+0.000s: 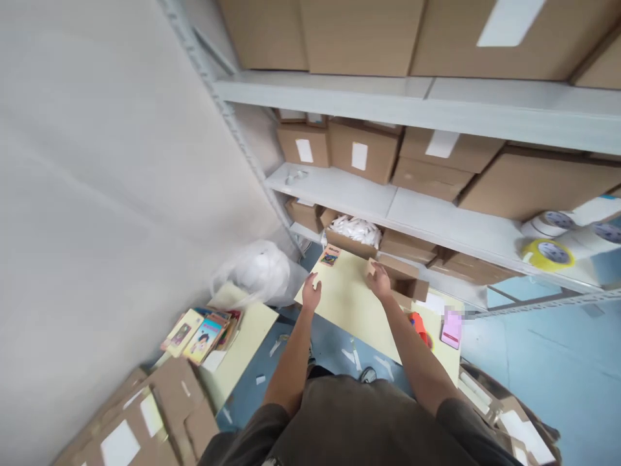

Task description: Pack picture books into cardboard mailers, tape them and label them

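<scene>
My left hand (pixel 311 292) hovers over the left edge of the pale yellow table (pixel 352 294), fingers apart, holding nothing. A small booklet with a colourful cover (pixel 330 255) lies on the table beyond it. My right hand (pixel 379 282) is at the left end of an open cardboard box (pixel 402 299), its fingers closed on a flap. The box stands on the table with its flaps up; its inside is dark. Nearer to me, by my right forearm, lie an orange tape dispenser (pixel 419 327) and a pink item (pixel 451 329).
Metal shelves (pixel 339 188) with cardboard boxes stand behind the table. A box of white pieces (pixel 356 230) sits low there; tape rolls (pixel 548 254) are at right. Books (pixel 206 336) lie on a left side table, beside a white plastic bag (pixel 264 272). Paper scraps litter the blue floor.
</scene>
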`<state>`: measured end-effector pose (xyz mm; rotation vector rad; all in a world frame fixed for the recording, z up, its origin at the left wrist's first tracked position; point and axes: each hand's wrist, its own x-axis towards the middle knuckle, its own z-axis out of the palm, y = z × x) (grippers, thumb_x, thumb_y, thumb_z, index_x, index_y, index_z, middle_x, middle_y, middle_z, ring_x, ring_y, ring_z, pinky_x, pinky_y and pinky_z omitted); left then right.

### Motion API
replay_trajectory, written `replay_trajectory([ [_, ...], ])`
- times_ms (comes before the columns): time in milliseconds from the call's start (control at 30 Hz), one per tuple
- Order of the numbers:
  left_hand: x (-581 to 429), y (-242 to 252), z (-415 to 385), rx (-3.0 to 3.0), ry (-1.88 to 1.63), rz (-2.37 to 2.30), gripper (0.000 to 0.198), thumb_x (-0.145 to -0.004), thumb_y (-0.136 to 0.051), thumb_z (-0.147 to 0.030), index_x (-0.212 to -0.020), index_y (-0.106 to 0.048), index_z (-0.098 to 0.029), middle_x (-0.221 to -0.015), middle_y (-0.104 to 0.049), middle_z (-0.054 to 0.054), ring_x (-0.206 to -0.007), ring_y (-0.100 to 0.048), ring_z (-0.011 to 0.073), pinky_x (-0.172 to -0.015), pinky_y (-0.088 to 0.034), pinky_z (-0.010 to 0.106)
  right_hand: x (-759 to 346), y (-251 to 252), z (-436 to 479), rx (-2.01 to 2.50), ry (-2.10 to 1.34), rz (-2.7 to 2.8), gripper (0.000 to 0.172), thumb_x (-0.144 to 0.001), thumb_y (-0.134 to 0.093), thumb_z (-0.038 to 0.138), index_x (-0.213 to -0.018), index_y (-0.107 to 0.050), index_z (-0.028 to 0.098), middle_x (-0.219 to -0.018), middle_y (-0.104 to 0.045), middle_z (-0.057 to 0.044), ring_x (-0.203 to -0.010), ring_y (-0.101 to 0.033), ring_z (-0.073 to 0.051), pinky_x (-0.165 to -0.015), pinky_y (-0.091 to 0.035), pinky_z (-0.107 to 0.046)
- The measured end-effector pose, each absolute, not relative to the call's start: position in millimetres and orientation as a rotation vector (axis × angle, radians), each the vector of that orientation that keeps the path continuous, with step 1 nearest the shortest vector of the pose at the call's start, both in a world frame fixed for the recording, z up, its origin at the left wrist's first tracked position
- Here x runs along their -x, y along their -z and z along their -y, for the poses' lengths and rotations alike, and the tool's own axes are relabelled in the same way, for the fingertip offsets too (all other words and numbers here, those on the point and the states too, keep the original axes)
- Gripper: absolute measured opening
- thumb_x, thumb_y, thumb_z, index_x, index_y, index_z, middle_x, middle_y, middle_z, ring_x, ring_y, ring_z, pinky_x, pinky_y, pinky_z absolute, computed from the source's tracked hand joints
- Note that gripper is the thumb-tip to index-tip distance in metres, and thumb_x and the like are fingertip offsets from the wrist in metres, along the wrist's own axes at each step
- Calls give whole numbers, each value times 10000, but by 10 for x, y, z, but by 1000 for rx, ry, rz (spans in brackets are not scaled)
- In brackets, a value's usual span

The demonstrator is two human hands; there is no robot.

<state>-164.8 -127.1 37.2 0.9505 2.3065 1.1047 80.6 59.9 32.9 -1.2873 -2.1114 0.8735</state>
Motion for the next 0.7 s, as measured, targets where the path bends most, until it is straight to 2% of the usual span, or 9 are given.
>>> replay_trajectory([
  [100, 2172, -351, 1702, -695, -1210, -2377, 507, -1019, -555, -264, -1523, -582, -221, -1548, -615, 133, -1422, -598, 260, -1129, -562, 410, -120, -393, -390, 1216, -916, 2213, 607, -927, -485, 306, -1503, -586, 142, -1549, -601, -179, -1466, -539, -333, -1274, -402, -506],
  [300, 3312, -185, 2688, -331, -1346, -2476, 578, -1048, -560, -363, -1598, -504, -195, -1620, -538, 167, -1422, -592, 276, -1102, -573, 386, 1778, -333, 385, 897, -1019, 2454, 621, -925, -497, 294, -1527, -577, 164, -1551, -614, -164, -1483, -529, -319, -1274, -398, -516],
  [467, 4128, 32, 3364, -177, -1340, -2512, 618, -1059, -542, -411, -1622, -468, -167, -1617, -532, 191, -1442, -575, 289, -1132, -547, 404, 3071, -167, 1083, 719, -1089, 2659, 624, -929, -517, 278, -1540, -571, 164, -1616, -555, -135, -1537, -472, -265, -1311, -355, -447],
  [700, 4623, 451, 3351, -340, -1146, -2413, 570, -1016, -587, -326, -1558, -549, -154, -1594, -563, 180, -1495, -525, 297, -1261, -420, 445, 3653, 175, 1293, 783, -1103, 2723, 650, -951, -505, 299, -1587, -520, 170, -1681, -469, -139, -1585, -395, -295, -1327, -323, -505],
])
